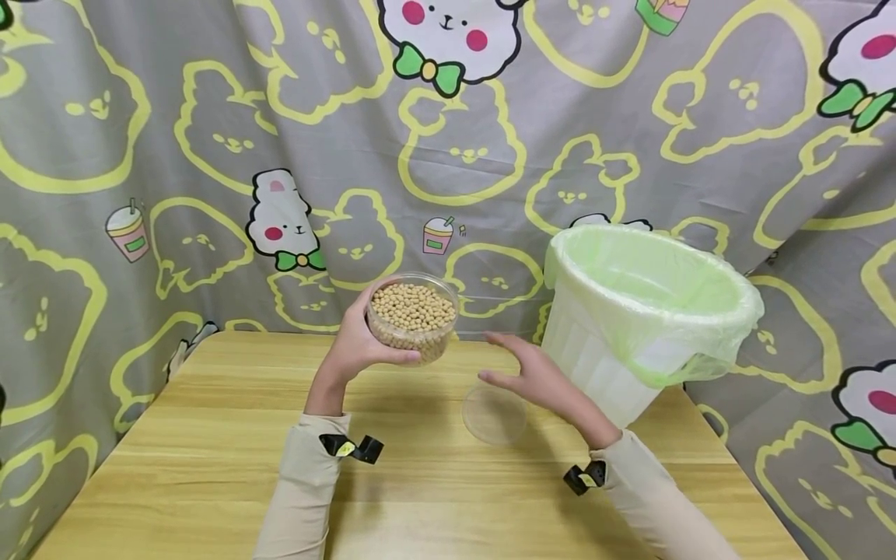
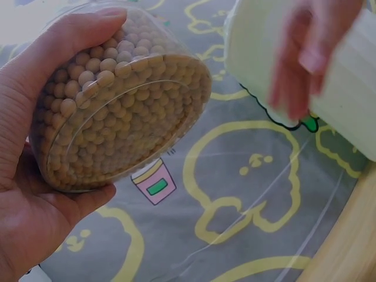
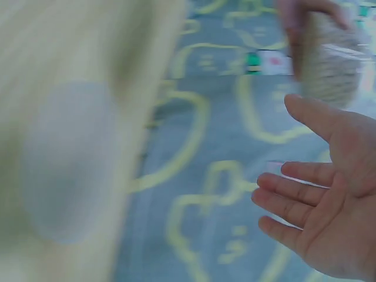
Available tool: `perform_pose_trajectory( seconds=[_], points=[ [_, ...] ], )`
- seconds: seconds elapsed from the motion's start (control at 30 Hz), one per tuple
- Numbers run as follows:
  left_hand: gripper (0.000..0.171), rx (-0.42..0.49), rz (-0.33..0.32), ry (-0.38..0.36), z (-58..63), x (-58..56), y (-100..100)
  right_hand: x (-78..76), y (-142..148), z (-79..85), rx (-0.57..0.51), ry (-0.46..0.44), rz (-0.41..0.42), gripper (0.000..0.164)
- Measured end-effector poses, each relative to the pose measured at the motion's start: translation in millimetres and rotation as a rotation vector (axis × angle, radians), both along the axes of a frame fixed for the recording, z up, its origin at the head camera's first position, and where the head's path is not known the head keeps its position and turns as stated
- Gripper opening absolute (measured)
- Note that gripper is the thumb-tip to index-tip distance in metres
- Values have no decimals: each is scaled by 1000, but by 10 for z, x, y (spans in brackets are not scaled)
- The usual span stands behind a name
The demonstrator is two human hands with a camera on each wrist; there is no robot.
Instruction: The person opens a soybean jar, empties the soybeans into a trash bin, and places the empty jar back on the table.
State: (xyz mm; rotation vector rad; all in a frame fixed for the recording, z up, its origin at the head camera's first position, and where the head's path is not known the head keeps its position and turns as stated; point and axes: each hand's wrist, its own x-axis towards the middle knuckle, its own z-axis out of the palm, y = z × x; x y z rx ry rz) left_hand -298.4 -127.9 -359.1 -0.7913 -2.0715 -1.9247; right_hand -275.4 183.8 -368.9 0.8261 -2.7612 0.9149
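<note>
My left hand (image 1: 358, 336) grips a clear round plastic jar (image 1: 434, 348) from its left side, thumb across the front. Packed inside are small tan beads or beans (image 1: 413, 307); the jar has no lid on and is held up over the table, tilted a little. From below, in the left wrist view, its transparent base (image 2: 126, 120) shows the round grains. My right hand (image 1: 539, 377) is in the air right of the jar, fingers spread and holding nothing. Below it a clear round lid (image 1: 494, 414) lies flat on the table.
At the back right stands a white bin (image 1: 595, 350) lined with a pale green bag (image 1: 700, 342) folded over its rim. The wooden table (image 1: 210, 459) ends at a grey patterned curtain (image 1: 462, 117). Black wrist cameras (image 1: 353, 448) sit on both sleeves.
</note>
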Motion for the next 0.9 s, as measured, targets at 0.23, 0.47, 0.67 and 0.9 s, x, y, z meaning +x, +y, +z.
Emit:
perform_pose_trajectory(
  seconds=[0.23,0.47,0.67,0.9],
  points=[
    [115,20,17,-4,-8,-14,-35,248,72,571,-160,336,-34,56],
    [114,26,33,4,20,-5,-58,397,345,886,-291,764,-155,45],
    [112,24,62,20,87,7,-95,440,575,965,-337,824,-317,38],
    [112,30,75,11,24,41,-9,474,846,867,-220,784,-479,33]
  ],
)
